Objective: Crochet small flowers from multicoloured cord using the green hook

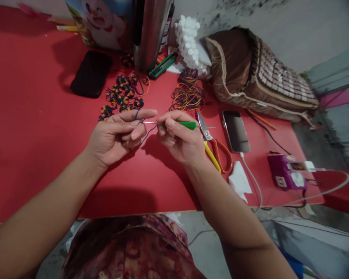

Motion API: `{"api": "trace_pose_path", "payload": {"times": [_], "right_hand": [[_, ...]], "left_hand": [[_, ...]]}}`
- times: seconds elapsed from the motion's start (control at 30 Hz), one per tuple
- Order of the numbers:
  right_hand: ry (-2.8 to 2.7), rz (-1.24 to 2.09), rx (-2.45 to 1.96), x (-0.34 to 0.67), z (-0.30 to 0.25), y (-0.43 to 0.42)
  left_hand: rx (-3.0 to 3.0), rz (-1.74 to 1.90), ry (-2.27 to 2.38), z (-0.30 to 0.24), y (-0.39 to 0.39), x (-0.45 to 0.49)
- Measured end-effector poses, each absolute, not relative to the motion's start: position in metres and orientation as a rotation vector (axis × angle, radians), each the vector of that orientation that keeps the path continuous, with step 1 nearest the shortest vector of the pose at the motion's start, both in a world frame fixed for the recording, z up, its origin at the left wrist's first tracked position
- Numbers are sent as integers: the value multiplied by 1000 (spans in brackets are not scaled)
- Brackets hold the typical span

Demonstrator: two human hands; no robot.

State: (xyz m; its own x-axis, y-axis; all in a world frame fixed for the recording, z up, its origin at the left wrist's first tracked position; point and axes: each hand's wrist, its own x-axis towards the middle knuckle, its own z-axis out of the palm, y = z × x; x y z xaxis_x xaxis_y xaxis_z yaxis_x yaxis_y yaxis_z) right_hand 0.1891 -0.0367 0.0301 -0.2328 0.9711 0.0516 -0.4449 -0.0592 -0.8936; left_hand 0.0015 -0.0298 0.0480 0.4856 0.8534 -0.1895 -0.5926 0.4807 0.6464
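A crochet hook (187,125) with a green handle lies in my right hand (180,133), pinched between thumb and fingers. Its thin metal shaft points left and meets dark blue yarn (149,133) at the fingertips of my left hand (116,133). That hand pinches the yarn with thumb and fingers, the index finger stretched out with a strand round it. Behind my left hand lie small crocheted pieces (122,93) in dark blue, orange and purple. A loose tangle of multicoloured yarn (187,95) rests beyond my right hand.
On the red table (31,155), scissors (213,145) and a charging phone (235,131) lie right of my right hand. A black case (91,73), a green cutter (163,66), a metal flask (151,35) and a brown cushion (235,58) stand behind. A purple power adapter (285,172) sits right.
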Motion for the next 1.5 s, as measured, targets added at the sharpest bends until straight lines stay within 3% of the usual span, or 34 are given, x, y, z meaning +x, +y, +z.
{"api": "trace_pose_path", "payload": {"times": [0.23,0.53,0.73,1.03,1.5], "right_hand": [[-1139,1456,-707,197,30,-32],[-1505,806,-977,193,42,-53],[-1378,1069,-885,189,29,-50],[-1232,1204,-816,186,25,-44],[-1645,770,-836,189,36,-50]], "left_hand": [[630,953,550,46,-30,1],[740,1140,718,43,-36,9],[774,1162,727,47,-33,9],[751,1199,674,44,-31,8],[779,1216,724,41,-36,5]]}}
